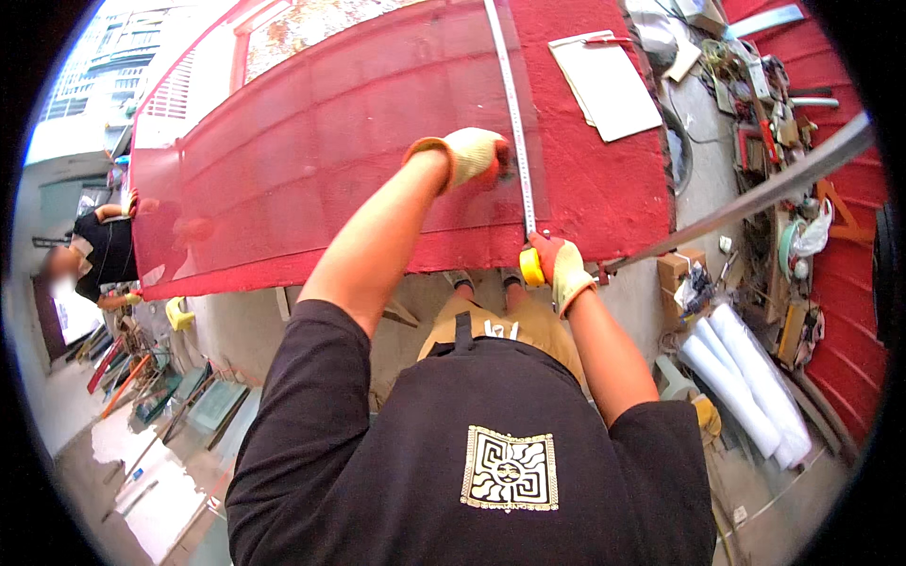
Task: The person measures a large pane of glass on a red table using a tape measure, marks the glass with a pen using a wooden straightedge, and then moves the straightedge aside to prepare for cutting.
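Observation:
A large sheet of clear glass (311,151) lies on a red cloth-covered table (604,189). The white blade of a tape measure (514,113) stretches from the near edge across to the far side, close to the glass's right border. My right hand (564,266), in a cream and red work glove, grips the yellow case (531,268) at the near table edge. Above the glass, just left of the blade, is my left hand (475,158), gloved alike. Its fingers are curled closed; a small dark thing at their tips is too unclear to name.
White sheets of paper (609,85) with a red pen (609,40) lie on the cloth. A long metal bar (755,193) slants at the right, near cluttered tools and white rolls (741,382). At far left another person (104,245) stands with gloved hands at the table's end.

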The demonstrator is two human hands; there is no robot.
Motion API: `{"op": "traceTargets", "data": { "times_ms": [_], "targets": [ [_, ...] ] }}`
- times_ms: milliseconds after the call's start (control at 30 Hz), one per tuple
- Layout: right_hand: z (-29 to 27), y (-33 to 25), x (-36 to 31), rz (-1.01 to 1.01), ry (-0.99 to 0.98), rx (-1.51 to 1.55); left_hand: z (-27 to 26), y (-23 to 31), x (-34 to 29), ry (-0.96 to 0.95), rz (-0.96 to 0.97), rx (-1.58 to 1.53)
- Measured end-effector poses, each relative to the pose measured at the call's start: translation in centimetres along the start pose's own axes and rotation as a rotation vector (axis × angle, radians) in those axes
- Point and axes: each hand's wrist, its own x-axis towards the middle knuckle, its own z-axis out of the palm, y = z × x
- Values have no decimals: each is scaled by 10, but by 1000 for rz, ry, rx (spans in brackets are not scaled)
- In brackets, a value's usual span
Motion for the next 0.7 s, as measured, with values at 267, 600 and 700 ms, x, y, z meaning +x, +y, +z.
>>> {"op": "traceTargets", "data": {
  "times_ms": [267, 600, 700],
  "targets": [
    [11, 3, -2, -222, 119, -219, 12, -86, -17, 46, -99, 72],
    [52, 63, 43, 50, 105, 432, -67, -114, -113, 61, -662, 263],
    [32, 54, 25, -201, 111, 15, -72, -98, -118, -19, -370, 447]
  ]
}}
